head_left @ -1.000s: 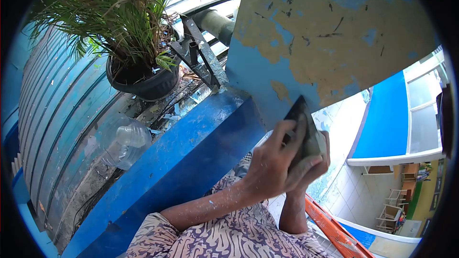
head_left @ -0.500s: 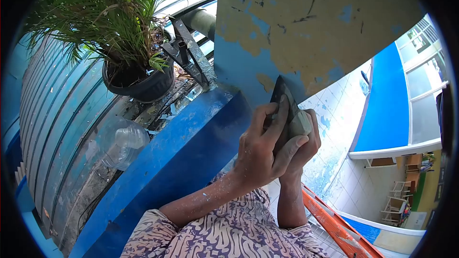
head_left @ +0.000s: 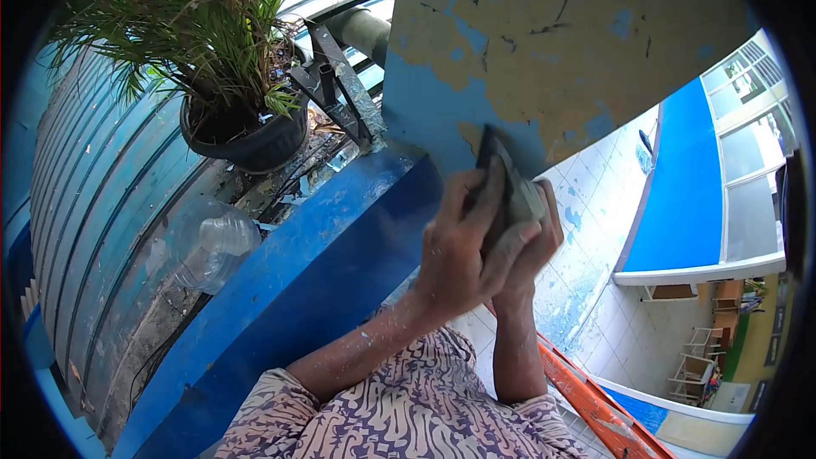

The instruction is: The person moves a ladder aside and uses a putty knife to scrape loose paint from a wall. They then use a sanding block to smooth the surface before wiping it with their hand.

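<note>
A scraper [head_left: 512, 185] with a dark, wide blade is held in both of my hands. My left hand [head_left: 455, 242] wraps its near side, fingers laid along the blade and thumb across the bottom. From the right, my right hand [head_left: 544, 242] closes around the other side, its palm partly hidden behind the left. The blade's tip points up at the lower part of a painted wall [head_left: 544, 59], where light blue paint borders a large tan bare area with dark marks. The tip overlaps the edge of a small tan patch in this view.
A blue ledge [head_left: 297, 255] runs along my left. Beyond it are a potted palm [head_left: 246, 144], a clear plastic bottle [head_left: 217, 246] and metal brackets [head_left: 336, 76]. An orange ladder rail [head_left: 595, 404] stands at lower right, over a tiled floor [head_left: 586, 229] with paint flakes.
Both hands and the scraper have shifted slightly left along the wall, and the blade's tip now reaches the small tan patch. The view has tilted a little.
</note>
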`<state>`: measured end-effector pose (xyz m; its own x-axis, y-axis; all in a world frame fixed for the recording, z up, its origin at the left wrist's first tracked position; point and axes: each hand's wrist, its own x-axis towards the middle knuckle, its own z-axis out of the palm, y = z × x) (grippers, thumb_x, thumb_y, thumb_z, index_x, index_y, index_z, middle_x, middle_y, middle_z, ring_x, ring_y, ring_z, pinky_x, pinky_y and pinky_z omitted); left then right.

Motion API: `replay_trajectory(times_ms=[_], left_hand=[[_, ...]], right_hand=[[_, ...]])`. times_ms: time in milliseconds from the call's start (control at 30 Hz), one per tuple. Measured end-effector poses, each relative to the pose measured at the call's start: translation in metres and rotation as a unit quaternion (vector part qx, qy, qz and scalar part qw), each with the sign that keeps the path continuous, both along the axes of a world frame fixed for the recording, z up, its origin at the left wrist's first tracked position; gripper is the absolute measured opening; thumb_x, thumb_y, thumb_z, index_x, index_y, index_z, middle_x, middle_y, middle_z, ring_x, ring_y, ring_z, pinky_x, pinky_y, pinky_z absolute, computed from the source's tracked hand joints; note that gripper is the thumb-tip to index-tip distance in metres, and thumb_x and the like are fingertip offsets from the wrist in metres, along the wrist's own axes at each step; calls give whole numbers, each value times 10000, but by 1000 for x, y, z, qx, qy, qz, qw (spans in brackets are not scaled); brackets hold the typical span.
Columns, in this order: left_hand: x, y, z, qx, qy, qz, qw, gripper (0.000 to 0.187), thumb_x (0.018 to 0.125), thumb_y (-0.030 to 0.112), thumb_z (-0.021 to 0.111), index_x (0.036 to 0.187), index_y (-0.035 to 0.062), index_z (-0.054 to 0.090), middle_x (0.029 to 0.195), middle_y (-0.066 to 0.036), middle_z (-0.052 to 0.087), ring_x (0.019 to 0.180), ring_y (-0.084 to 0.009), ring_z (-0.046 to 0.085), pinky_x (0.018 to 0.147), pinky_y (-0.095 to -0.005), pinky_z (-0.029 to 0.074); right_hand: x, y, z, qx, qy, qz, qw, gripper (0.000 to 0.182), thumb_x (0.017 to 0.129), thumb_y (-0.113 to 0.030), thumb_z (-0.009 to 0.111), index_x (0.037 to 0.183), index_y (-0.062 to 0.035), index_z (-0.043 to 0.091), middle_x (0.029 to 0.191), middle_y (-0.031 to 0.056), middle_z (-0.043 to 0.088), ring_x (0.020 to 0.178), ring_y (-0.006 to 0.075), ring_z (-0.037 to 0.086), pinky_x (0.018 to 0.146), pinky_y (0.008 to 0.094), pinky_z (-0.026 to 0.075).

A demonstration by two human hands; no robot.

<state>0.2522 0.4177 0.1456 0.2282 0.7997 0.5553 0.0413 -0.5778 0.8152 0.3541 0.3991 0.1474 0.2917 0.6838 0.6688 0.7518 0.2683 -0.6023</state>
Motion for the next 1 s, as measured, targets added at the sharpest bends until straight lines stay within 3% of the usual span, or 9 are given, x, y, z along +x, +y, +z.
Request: replay_trajectory(times_ms=[233,433,633,733,833,867,900,967,1000], left_hand=[[-2,-8,1,10,8,-21,1000,665,988,371,686,1381,-147,546,1173,-214,551,940,-290,647,785,-359,550],[-8,16,4,-31,-37,-2,999,631,993,342,682,1365,-150,554,1181,-229,558,980,-302,639,808,-368,548],[-9,8,-10,-19,-27,-19,999,611,1006,341,677,1377,-131,560,1178,-203,564,983,-253,641,818,-342,537],[-19,22,-9,-74,-35,-38,996,657,1011,419,667,1414,-88,558,1169,-151,585,915,-173,641,704,-289,564],[-38,26,-22,-162,-62,-89,981,722,957,449,726,1376,-118,569,1199,-191,600,941,-221,669,739,-312,569],[-42,25,-23,-165,-46,-71,983,702,991,480,664,1385,-95,580,1212,-196,610,1007,-266,656,837,-373,565],[-41,28,-27,-166,-41,-76,982,702,991,480,664,1385,-95,580,1212,-196,610,1007,-266,656,837,-373,565],[-35,38,-38,10,35,57,998,710,1037,480,571,1494,-56,477,1417,-266,525,1280,-399,552,1064,-504,462],[-28,42,-36,10,39,53,998,710,1037,480,571,1494,-56,477,1417,-266,525,1280,-399,552,1064,-504,462]], right_hand=[[-4,-18,9,-22,0,-16,1000,276,965,-195,610,1075,46,684,873,139,628,830,284,659,677,367,517],[-10,10,10,-22,-10,7,1000,294,952,-172,623,1144,45,671,1029,168,639,855,311,692,695,392,543],[-12,4,2,-26,-12,-19,999,269,919,-138,637,1119,38,679,953,188,647,806,416,682,677,423,552],[-14,12,7,-45,-12,11,999,188,867,-81,670,1026,19,679,937,185,650,780,387,673,685,426,546],[-14,-14,20,-101,41,21,994,128,835,-50,696,940,18,670,845,164,620,709,347,643,653,417,515],[-11,-27,17,-122,84,1,989,80,816,-18,694,833,25,629,734,118,540,611,253,554,588,376,444],[-8,-39,15,-122,88,-4,989,80,816,-18,694,833,25,629,734,118,540,611,253,554,588,376,444],[-1,-62,13,-159,119,-21,980,119,798,7,695,770,37,583,692,82,463,583,177,458,552,337,369],[2,-71,6,-159,124,-24,979,119,798,7,695,770,37,583,692,82,463,583,177,458,552,337,369]])
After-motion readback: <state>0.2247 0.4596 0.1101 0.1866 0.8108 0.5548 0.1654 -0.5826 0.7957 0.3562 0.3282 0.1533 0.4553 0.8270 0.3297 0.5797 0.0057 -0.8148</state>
